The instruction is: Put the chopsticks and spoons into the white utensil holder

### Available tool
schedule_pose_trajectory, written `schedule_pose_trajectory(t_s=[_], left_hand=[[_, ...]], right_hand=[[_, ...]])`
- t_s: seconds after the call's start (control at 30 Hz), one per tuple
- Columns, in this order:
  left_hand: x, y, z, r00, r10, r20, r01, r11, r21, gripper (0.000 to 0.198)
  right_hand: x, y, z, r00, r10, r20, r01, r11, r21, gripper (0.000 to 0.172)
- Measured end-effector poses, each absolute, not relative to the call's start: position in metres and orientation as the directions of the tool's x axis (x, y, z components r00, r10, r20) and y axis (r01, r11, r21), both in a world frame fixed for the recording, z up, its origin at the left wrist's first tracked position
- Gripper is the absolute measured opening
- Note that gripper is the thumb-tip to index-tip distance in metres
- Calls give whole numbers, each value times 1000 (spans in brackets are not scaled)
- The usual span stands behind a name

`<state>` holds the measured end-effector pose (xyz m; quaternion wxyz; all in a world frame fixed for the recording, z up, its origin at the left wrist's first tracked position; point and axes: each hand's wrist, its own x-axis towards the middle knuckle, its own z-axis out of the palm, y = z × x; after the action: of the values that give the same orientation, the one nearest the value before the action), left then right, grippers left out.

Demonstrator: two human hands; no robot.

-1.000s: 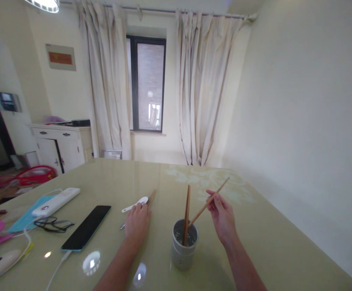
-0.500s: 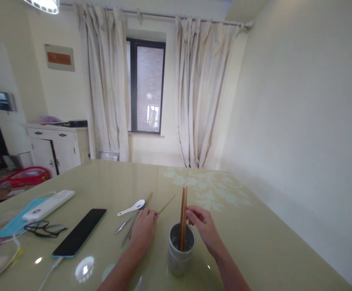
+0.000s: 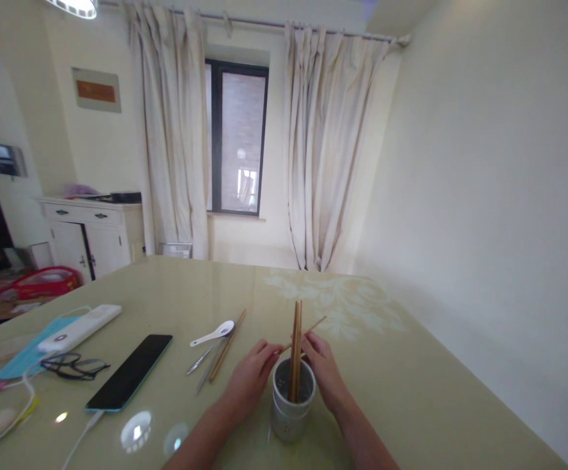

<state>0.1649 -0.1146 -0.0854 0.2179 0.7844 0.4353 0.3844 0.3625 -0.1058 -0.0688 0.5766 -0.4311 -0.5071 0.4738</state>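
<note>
My left hand (image 3: 251, 378) pinches one end of a thin wooden chopstick (image 3: 319, 322) beside the rim of a grey cylindrical chopstick holder (image 3: 290, 418). The chopstick slants up to the right, passing the upright chopsticks (image 3: 294, 356) that stand in the holder. My right hand (image 3: 326, 369) is closed around its other part, just right of those upright ones; some of its fingertips are hidden. Left of my hands lie a white spoon (image 3: 213, 333), a pair of wooden chopsticks (image 3: 228, 346), a thin metal utensil (image 3: 208, 372) and a shorter silver one (image 3: 198, 360).
On the glossy table (image 3: 411, 391), a black-screened phone (image 3: 131, 372) with a cable lies to the left. Beyond it are folded glasses (image 3: 74, 367), a white power strip-like device (image 3: 81, 328) and a blue mask (image 3: 19, 362). A wall (image 3: 499, 196) runs along the right.
My left hand has moved right, away from the utensils, bringing the single chopstick to the holder. My right hand now closes on that chopstick beside the upright ones.
</note>
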Motion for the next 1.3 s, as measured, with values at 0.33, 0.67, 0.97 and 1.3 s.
schedule_pose_trajectory(t_s=[0.33, 0.67, 0.97, 1.3], left_hand=[[106, -90, -94, -43, 884, 465, 998, 16, 62, 29], [111, -97, -95, -70, 932, 356, 996, 47, 74, 20], [127, -104, -87, 32, 964, 265, 987, -72, 143, 24], [151, -108, -86, 98, 952, 291, 818, -243, 521, 23]], right_hand=[[432, -103, -35, 578, 782, 233, -414, 527, -742, 48], [389, -122, -35, 70, 898, 434, 5, 435, -901, 50], [375, -127, -38, -70, 891, 448, 29, 451, -892, 40], [373, -117, -51, -21, 928, 373, 51, 374, -926, 58]])
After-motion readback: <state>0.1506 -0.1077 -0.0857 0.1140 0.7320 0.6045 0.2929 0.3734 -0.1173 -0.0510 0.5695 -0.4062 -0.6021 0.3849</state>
